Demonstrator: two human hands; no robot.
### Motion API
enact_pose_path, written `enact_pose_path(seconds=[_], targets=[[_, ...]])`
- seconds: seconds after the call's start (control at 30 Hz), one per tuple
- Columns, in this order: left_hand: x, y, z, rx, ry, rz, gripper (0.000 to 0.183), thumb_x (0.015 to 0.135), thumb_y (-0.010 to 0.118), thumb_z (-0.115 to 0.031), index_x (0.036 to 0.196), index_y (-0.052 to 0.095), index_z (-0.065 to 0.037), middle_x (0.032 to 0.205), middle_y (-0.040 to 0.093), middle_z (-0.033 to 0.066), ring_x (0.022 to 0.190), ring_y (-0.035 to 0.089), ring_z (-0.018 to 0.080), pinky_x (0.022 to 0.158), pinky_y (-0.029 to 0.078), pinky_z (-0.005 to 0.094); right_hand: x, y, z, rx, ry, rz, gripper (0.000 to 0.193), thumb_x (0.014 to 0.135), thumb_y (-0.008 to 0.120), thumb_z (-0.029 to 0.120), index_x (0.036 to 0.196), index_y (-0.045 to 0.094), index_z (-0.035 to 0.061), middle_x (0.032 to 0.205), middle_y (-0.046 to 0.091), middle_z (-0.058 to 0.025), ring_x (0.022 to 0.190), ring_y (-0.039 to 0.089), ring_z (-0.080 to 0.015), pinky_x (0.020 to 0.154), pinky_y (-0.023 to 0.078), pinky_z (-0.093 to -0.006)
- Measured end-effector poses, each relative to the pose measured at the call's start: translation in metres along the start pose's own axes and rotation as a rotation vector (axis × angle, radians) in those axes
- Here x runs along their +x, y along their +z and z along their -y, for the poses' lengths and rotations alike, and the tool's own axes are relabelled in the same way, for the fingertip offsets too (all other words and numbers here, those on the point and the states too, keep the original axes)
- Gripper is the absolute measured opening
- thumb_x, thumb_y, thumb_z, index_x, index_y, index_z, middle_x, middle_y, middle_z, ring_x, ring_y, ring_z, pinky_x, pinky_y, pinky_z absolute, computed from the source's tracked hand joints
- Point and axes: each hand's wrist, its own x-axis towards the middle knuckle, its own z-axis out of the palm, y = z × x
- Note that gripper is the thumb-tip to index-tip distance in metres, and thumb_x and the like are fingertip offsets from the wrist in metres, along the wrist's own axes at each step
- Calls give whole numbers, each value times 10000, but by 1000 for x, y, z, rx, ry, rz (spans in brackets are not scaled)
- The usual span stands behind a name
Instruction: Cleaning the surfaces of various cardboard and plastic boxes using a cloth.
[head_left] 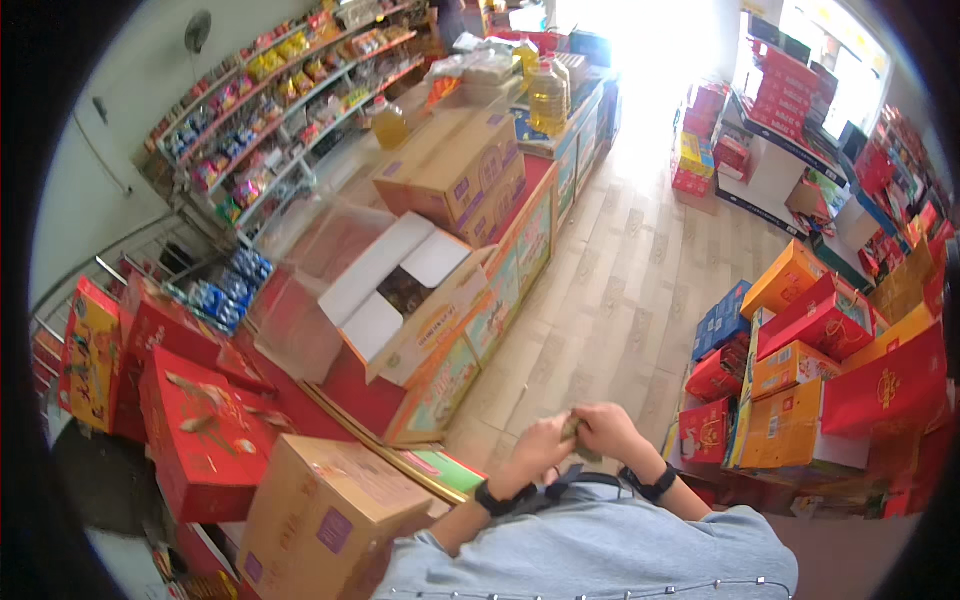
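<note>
Close in front of my chest, my left hand (540, 446) and my right hand (608, 431) meet with fingers closed together. Between them is a small, crumpled-looking greenish-brown thing (570, 429), mostly covered by the fingers; its kind is too small to tell. Both hands appear to grip it, the left from its left side and the right from above and to its right. A dark band circles each wrist. To the left, apart from my hands, an opened carton (428, 332) with white flaps stands on the counter, dark round items inside it.
Closed brown cartons (450, 165) and oil bottles (547, 98) stand farther along the red-topped counter. A big carton (335, 510) and a red gift box (205, 430) sit at lower left. Stacked gift boxes (820, 325) line the right side. Wood-look floor (610, 270) runs between.
</note>
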Motion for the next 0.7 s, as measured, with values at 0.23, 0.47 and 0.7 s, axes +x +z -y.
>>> enact_pose_path(seconds=[0.23,0.47,0.7], targets=[[40,-37,-16,-23,-17,-125,342,769,616,-235,1033,550,-27,888,594,214,839,574,381,698,463,414,53,-39,2,64,-37,-64,128,704,484,86,788,567,39,795,575,-141,770,563,-338,675,470,-427],[69,-78,60,88,46,191,553,733,666,-284,1191,496,-24,1094,564,192,1026,532,342,872,432,382,94,1,-9,168,-105,220,274,732,513,28,1002,564,39,970,590,-153,895,564,-350,753,468,-413],[103,-173,82,180,-120,-372,488,757,628,-211,1192,498,-32,1137,549,167,1052,518,326,898,418,389,205,-5,-20,148,-63,226,350,719,456,-23,1050,551,40,963,586,-180,884,564,-370,764,466,-413]])
